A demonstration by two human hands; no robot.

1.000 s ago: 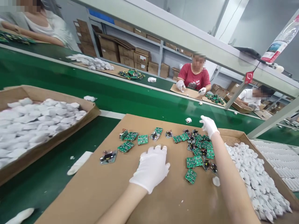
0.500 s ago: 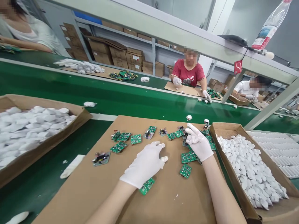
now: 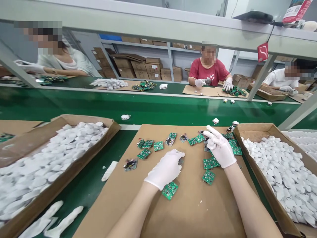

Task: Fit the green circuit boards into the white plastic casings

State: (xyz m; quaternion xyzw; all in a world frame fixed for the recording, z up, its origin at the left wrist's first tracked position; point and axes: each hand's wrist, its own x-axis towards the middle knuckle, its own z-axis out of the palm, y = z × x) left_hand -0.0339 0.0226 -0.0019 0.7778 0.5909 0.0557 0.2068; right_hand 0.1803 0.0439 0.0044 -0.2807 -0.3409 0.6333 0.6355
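Note:
My left hand (image 3: 164, 169), in a white glove, is over the middle of the cardboard sheet (image 3: 188, 215). Its fingers are curled round a small circuit board (image 3: 181, 161), of which only a greyish edge shows. Just below that hand lies a green circuit board (image 3: 170, 190). At the right, my gloved right hand (image 3: 221, 148) hovers above a cluster of green boards (image 3: 210, 162), partly covering them. Two of its fingers are stretched out and apart, and I see nothing held there. Another loose board (image 3: 208, 177) lies below the cluster.
Cardboard trays of white wrapped pieces stand at left (image 3: 114, 124) and right (image 3: 257, 129). More boards (image 3: 144, 153) are scattered on the sheet's left. White gloves (image 3: 65, 221) lie at lower left. Beyond runs a green belt (image 3: 160, 107), with co-workers across it and an overhead beam (image 3: 148, 23).
My left hand's fingers have closed round a circuit board. My right hand stays over the cluster, its fingers still apart. The whole view has turned leftward and levelled.

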